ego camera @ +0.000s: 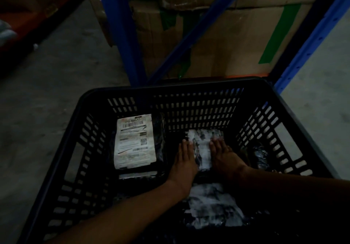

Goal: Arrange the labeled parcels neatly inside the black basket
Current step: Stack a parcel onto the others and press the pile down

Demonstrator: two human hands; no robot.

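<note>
The black slotted basket (189, 90) fills the lower part of the dim head view. Inside, a dark parcel with a white barcode label (134, 141) lies flat at the left. Both of my hands rest on a second dark parcel with a white label (203, 149) near the middle: my left hand (186, 160) lies flat along its left edge, my right hand (225, 156) along its right edge, fingers pointing away from me. A third labeled parcel (214, 206) lies nearer to me, partly under my forearms. A shiny dark parcel (262, 156) sits at the right wall.
Blue shelf uprights (123, 31) and a diagonal brace (198, 29) stand just beyond the basket. Stacked cardboard boxes (227, 41) with green tape sit on the shelf. Grey concrete floor (56, 92) spreads to the left and far right.
</note>
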